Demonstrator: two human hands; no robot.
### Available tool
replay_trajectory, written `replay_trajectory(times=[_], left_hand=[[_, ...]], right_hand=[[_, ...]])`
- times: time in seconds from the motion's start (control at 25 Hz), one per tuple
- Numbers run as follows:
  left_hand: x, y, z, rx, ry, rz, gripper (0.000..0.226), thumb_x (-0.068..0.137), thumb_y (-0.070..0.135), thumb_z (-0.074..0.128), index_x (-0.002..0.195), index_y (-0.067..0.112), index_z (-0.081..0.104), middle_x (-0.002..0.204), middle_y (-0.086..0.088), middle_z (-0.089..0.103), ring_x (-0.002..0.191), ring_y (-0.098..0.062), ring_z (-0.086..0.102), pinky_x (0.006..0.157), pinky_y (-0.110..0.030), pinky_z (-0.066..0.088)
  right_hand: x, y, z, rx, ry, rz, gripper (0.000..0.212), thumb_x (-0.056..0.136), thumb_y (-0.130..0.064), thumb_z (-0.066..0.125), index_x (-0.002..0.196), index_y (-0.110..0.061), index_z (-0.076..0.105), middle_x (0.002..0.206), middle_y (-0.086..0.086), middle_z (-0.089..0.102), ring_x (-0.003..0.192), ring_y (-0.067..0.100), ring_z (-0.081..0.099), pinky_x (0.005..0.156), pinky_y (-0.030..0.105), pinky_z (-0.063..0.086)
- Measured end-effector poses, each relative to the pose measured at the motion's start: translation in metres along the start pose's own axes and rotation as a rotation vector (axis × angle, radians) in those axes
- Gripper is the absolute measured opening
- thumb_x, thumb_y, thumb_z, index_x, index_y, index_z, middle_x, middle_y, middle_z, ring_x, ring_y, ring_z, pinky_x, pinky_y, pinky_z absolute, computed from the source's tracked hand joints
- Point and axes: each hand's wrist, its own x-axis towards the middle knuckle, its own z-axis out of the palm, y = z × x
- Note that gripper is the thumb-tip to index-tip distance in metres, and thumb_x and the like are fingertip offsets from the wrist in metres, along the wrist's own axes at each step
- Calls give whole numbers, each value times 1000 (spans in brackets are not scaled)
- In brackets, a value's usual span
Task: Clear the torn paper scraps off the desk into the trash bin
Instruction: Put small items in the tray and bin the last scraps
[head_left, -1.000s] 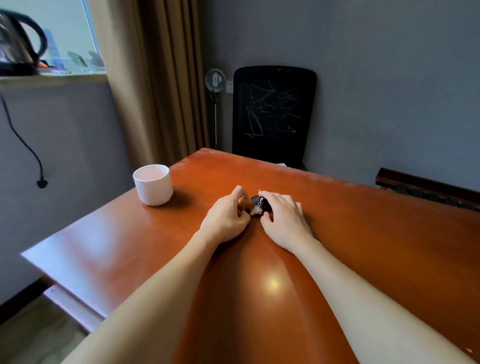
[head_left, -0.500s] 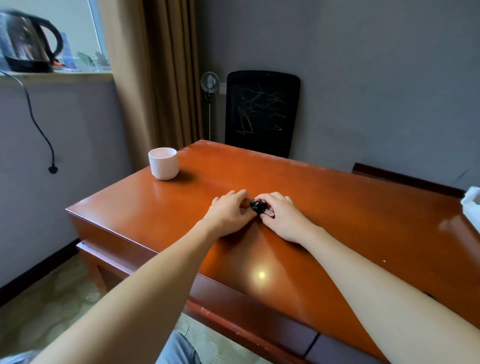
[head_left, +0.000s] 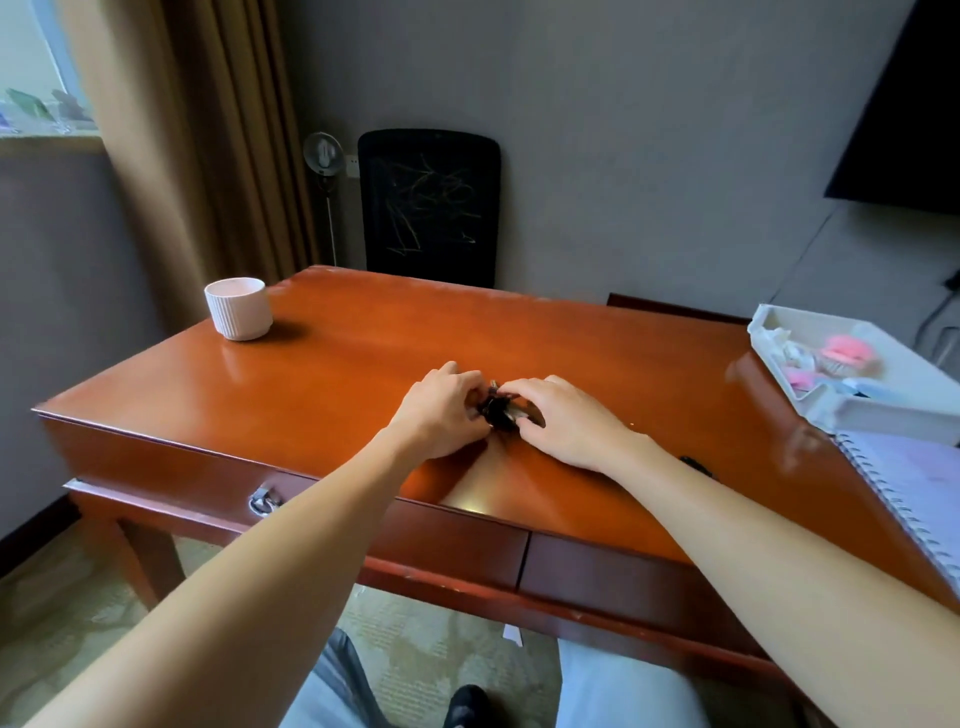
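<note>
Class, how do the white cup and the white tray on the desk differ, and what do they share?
Shape: the white cup is round and ribbed; the white tray is rectangular and shallow. Position: the cup stands near the far left corner of the desk; the tray sits at its right edge. Contents: the tray holds pink and white items; nothing shows above the cup's rim. Shared: both are white and rest on the desk.
</note>
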Motion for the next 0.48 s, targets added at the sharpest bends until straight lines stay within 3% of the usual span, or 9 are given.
replay_trajectory(times=[0.28, 0.48], left_hand=[[-4, 44, 13, 19, -27, 71, 23, 75, 32, 69, 93, 24, 58, 95, 0, 51, 83, -23, 54, 68, -35, 50], [2, 74, 15, 113, -105, 129, 20, 75, 34, 68, 84, 30, 50, 93, 7, 49, 74, -23, 55, 59, -31, 42]], right_hand=[[-51, 36, -33, -168, -18, 94, 41, 97, -31, 51, 138, -33, 48, 132, -6, 56, 120, 12, 47, 91, 34, 49], [-91, 69, -51, -294, -160, 287, 52, 97, -48, 46, 144, -28, 40, 140, 1, 46, 125, 21, 45, 96, 39, 48]])
